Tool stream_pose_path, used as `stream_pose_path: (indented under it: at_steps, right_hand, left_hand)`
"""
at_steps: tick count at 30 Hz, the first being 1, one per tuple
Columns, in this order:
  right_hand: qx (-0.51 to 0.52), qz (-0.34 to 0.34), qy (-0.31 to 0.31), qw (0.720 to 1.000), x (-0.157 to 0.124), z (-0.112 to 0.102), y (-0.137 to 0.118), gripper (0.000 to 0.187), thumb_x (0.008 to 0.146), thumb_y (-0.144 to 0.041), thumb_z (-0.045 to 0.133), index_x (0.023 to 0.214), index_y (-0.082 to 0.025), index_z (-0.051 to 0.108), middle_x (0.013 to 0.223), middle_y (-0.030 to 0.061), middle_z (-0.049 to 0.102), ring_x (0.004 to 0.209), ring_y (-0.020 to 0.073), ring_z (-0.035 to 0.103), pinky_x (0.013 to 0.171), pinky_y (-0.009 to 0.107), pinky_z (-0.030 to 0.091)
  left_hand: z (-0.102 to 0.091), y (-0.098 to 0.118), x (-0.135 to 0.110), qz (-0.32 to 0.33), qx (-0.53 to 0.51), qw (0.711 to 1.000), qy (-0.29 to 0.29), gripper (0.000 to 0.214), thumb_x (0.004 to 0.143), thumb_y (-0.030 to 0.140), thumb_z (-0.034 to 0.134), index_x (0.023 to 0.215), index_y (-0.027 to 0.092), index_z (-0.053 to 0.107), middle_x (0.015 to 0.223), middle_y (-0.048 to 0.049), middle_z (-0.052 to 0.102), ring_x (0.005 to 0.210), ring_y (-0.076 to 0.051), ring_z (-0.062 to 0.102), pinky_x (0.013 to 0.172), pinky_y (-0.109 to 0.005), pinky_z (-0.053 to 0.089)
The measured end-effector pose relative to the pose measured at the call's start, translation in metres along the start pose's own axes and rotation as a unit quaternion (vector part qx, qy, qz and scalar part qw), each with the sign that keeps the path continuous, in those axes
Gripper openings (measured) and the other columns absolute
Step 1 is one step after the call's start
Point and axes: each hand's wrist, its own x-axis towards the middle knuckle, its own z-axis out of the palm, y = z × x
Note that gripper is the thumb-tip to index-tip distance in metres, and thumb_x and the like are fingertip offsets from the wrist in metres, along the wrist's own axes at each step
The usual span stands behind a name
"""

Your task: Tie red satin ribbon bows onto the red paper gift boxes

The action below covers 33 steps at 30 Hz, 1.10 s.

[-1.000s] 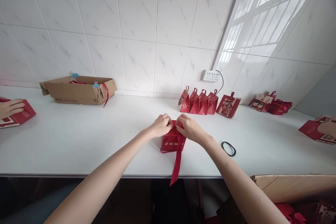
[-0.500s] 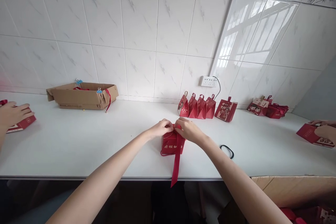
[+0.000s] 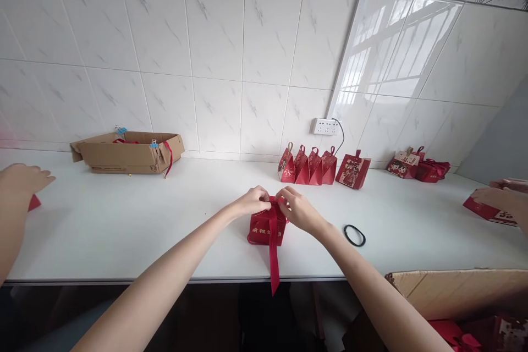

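Observation:
A small red gift box (image 3: 259, 235) with gold characters stands on the white table in front of me. A red ribbon (image 3: 274, 256) runs down its front, and the loose end hangs over the table edge. At the top left of the box, my left hand (image 3: 256, 199) is closed in a pinch on the ribbon. My right hand (image 3: 293, 204) is at the top right, with thumb and fingertips bent together at the ribbon. The fingers partly hide the top of the box and the ribbon there.
Behind stand several red gift boxes (image 3: 315, 168). An open cardboard box (image 3: 124, 157) with ribbons sits at the back left. A black hair tie (image 3: 355, 235) lies to the right. Co-workers' hands (image 3: 22, 184) reach in at both sides. A carton (image 3: 457, 286) stands lower right.
The ribbon's hanging end has swung to a more upright line down the box front. My right fingers have loosened slightly at the top. The co-worker's hand at left has lifted.

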Motion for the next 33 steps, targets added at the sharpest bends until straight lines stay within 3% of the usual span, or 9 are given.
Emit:
stream_pose_path:
  at_steps: [4, 10, 15, 19, 26, 33]
  right_hand:
    - [-0.010, 0.028, -0.005, 1.000, 0.001, 0.003, -0.006, 0.014, 0.083, -0.016, 0.050, 0.074, -0.017, 0.060, 0.109, 0.0083, 0.056, 0.070, 0.0129, 0.060, 0.064, 0.026, 0.047]
    - [-0.039, 0.040, -0.005, 0.998, 0.008, 0.004, -0.008, 0.016, 0.086, -0.018, 0.047, 0.076, -0.018, 0.060, 0.109, 0.0090, 0.055, 0.068, 0.0149, 0.060, 0.061, 0.029, 0.047]
    - [0.073, -0.020, 0.032, 0.997, 0.002, 0.007, 0.005, 0.013, 0.085, -0.014, 0.045, 0.076, -0.019, 0.054, 0.091, 0.0060, 0.052, 0.071, 0.0141, 0.056, 0.068, 0.029, 0.048]
    - [0.143, 0.001, 0.053, 0.988, -0.004, 0.013, 0.011, 0.012, 0.080, -0.012, 0.048, 0.072, -0.019, 0.054, 0.086, 0.0048, 0.052, 0.074, 0.0142, 0.055, 0.071, 0.029, 0.048]
    - [0.120, 0.023, 0.049, 0.991, 0.000, 0.018, 0.004, 0.012, 0.080, -0.015, 0.047, 0.073, -0.020, 0.056, 0.093, 0.0058, 0.053, 0.075, 0.0158, 0.055, 0.073, 0.033, 0.046]
    - [0.182, 0.084, 0.066, 0.977, -0.002, 0.026, 0.005, 0.010, 0.076, -0.016, 0.048, 0.067, -0.020, 0.051, 0.080, 0.0019, 0.051, 0.070, 0.0144, 0.054, 0.068, 0.030, 0.046]
  left_hand:
    - [0.000, -0.002, 0.001, 0.016, -0.010, 1.000, 0.009, 0.011, 0.065, 0.028, 0.052, 0.065, 0.017, 0.052, 0.100, -0.0044, 0.051, 0.088, -0.019, 0.049, 0.080, -0.031, 0.040]
    - [-0.005, 0.000, -0.002, 0.029, -0.060, 0.998, -0.002, 0.013, 0.066, 0.030, 0.055, 0.063, 0.017, 0.052, 0.101, -0.0048, 0.055, 0.091, -0.019, 0.054, 0.079, -0.030, 0.043]
    - [0.000, -0.005, -0.002, 0.026, -0.048, 0.998, 0.038, 0.017, 0.068, 0.031, 0.050, 0.059, 0.017, 0.052, 0.104, -0.0065, 0.054, 0.090, -0.020, 0.055, 0.077, -0.032, 0.042]
    - [0.007, -0.007, -0.001, 0.052, -0.005, 0.996, 0.066, 0.015, 0.060, 0.022, 0.055, 0.049, 0.018, 0.046, 0.093, -0.0037, 0.055, 0.083, -0.019, 0.053, 0.073, -0.029, 0.039]
    - [0.016, -0.008, 0.002, 0.066, -0.013, 0.985, 0.158, 0.016, 0.068, 0.019, 0.048, 0.054, 0.021, 0.044, 0.060, 0.0025, 0.048, 0.059, -0.015, 0.043, 0.059, -0.028, 0.031]
    - [0.027, -0.009, 0.002, 0.034, -0.147, 0.954, 0.259, 0.012, 0.074, 0.023, 0.043, 0.063, 0.021, 0.046, 0.058, 0.0037, 0.049, 0.057, -0.013, 0.046, 0.056, -0.025, 0.033]
